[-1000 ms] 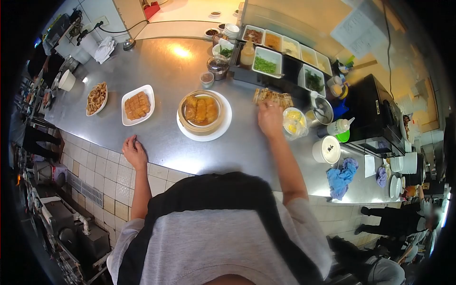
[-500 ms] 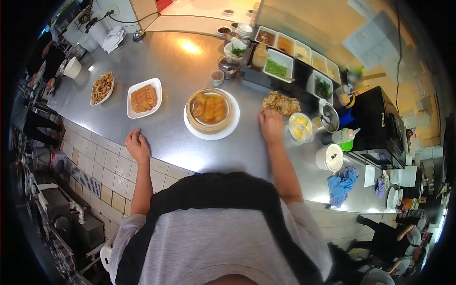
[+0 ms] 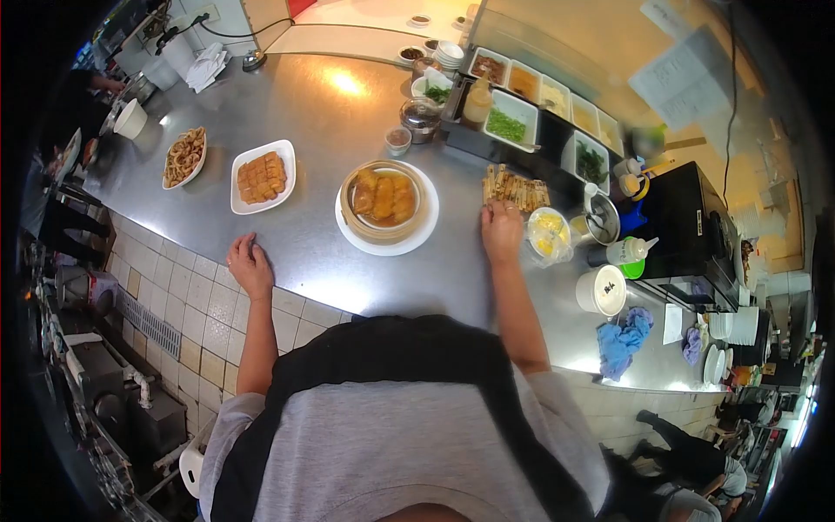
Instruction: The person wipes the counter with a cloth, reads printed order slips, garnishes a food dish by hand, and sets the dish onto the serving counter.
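My left hand [image 3: 250, 268] rests at the steel counter's near edge, fingers loosely bent and apart, holding nothing. Closest to it is a square white dish [image 3: 248, 204] of sliced golden-brown food. My right hand [image 3: 502, 233] lies on the counter with its fingertips at the near end of a row of narrow wooden pieces [image 3: 515, 189], which look like clothespins. It appears to touch them without gripping any. Between my hands, a round bamboo steamer [image 3: 419, 228] with golden-brown rolls in sauce sits on a white plate [image 3: 432, 196]. Right of my right hand stands a plastic-wrapped bowl [image 3: 550, 233] with yellow contents.
A bowl of brown strips [image 3: 185, 158] stands far left. Trays of chopped greens [image 3: 507, 123] and other toppings line the back right. A lidded white tub [image 3: 601, 291], a blue cloth [image 3: 623, 341] and a black appliance [image 3: 691, 226] are on the right. Other people work at both sides.
My right hand has shifted slightly right along the wooden pieces. My left hand has barely moved. A person at the lower right has changed position.
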`<action>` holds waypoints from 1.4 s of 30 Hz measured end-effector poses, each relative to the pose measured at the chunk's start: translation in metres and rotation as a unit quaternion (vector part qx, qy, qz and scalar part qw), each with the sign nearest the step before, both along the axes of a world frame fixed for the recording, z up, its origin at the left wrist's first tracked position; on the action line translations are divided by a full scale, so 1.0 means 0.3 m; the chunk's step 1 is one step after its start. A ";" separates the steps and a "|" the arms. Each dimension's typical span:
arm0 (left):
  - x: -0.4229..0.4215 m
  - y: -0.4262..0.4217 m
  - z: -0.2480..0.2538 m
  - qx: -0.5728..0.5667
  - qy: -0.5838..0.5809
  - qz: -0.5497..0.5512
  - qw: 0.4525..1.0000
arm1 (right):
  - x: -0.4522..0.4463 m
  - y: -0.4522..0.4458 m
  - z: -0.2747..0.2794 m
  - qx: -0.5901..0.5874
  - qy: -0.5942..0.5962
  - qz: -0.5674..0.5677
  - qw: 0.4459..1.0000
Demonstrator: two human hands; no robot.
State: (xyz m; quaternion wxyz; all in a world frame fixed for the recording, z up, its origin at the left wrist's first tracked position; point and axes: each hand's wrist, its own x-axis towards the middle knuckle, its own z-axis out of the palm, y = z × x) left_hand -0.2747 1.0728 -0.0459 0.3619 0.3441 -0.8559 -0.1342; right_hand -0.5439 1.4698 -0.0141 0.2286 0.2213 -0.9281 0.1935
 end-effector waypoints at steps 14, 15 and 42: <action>0.008 -0.015 -0.018 0.006 -0.018 -0.011 1.000 | -0.082 -0.039 0.016 0.087 -0.007 0.003 0.996; 0.008 -0.014 -0.016 0.004 -0.014 -0.007 1.000 | -0.087 -0.040 0.019 0.091 -0.014 -0.002 0.996; 0.095 0.431 -0.209 0.091 -0.389 -0.415 0.817 | 0.802 -0.038 -0.058 -0.072 -0.122 0.258 0.956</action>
